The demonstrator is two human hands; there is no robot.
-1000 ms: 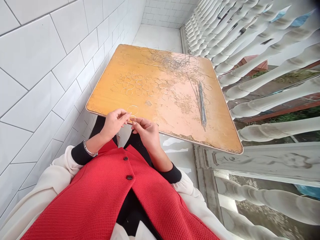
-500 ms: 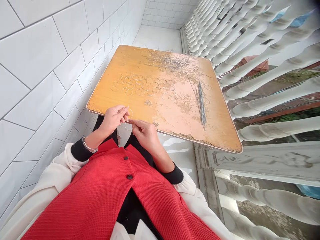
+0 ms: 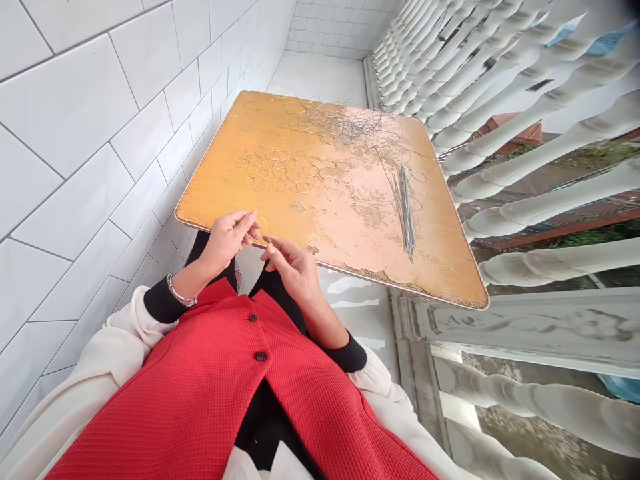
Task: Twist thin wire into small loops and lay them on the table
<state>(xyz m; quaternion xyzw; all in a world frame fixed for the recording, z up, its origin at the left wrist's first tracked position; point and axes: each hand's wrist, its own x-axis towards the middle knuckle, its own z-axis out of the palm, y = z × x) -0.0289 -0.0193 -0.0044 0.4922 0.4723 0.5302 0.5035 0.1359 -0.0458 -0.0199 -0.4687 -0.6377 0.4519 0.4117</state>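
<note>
Between my hands, near the table's front edge, is a thin wire loop (image 3: 265, 223). My left hand (image 3: 225, 241) pinches it with thumb and fingertips. From the other side my right hand (image 3: 296, 270) grips the wire, thumb against the curled fingers. Fingers partly hide where the wire's ends meet. Beyond my hands, several thin wire rings (image 3: 280, 167) lie spread on the worn wooden tabletop (image 3: 210, 193). A bundle of straight grey wires (image 3: 406, 212) rests to the right.
A tangled heap of wire (image 3: 357, 123) covers part of the table's far side. White wall tiles (image 3: 85, 133) run along the left, and a white balustrade (image 3: 520, 167) along the right. The tabletop's front edge is chipped (image 3: 365, 271).
My right thumb and fingers have shifted their hold on the wire, and the thumb is now more upright. The loop has turned slightly. My left hand has hardly moved.
</note>
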